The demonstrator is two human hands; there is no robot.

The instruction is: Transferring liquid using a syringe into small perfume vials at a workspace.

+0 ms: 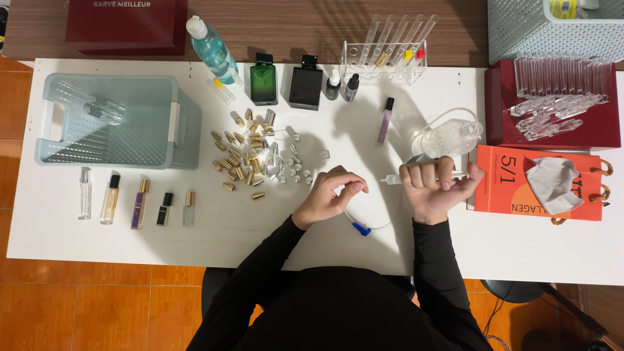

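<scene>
My right hand (435,185) is closed around a clear syringe (392,179) whose white tip points left over the white table (520,253). My left hand (331,195) sits just left of that tip, fingers curled and pinched; whether it holds a small thing I cannot make out. A thin clear tube (377,225) with a blue clip (361,229) curves on the table between both wrists. A pile of gold caps and small clear vials (257,156) lies left of my left hand.
A pale green basket (114,120) stands at left, with several slim perfume bottles (136,201) in front. Green (263,81) and black (305,84) bottles, a test tube rack (383,55), a clear round flask (448,138), an orange bag (539,182) and a red box (552,104) ring the back and right.
</scene>
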